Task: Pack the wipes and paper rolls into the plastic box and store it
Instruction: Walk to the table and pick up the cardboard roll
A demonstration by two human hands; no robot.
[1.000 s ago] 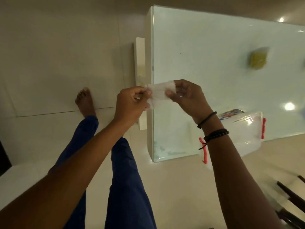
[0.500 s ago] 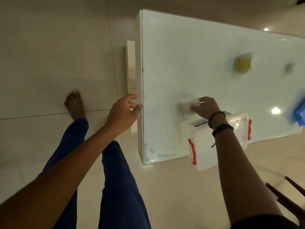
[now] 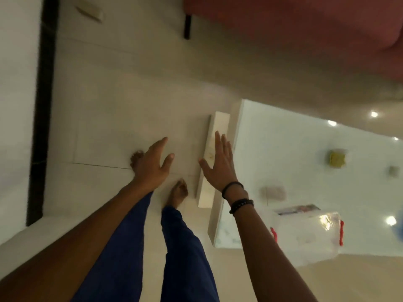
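Note:
A clear plastic box (image 3: 309,236) with red latches sits at the near edge of the white glass table (image 3: 294,153). A printed pack shows at the box's far side. A small whitish wipe packet (image 3: 275,192) lies on the table just beyond the box. Both hands hover over the floor left of the table, empty, fingers spread. My left hand (image 3: 152,164) is above my feet. My right hand (image 3: 219,164) is by the table's left edge, black bracelets on its wrist.
A yellow-green object (image 3: 337,159) and a small pale object (image 3: 393,171) lie further along the table. A white table leg (image 3: 212,158) stands under the left edge. A red sofa (image 3: 305,25) is at the top right. A dark strip (image 3: 41,105) runs along the floor at left.
My right hand left the wipe packet on the table beside the box and pulled back left. Both hands now hover open over the floor. The view has swung left and up.

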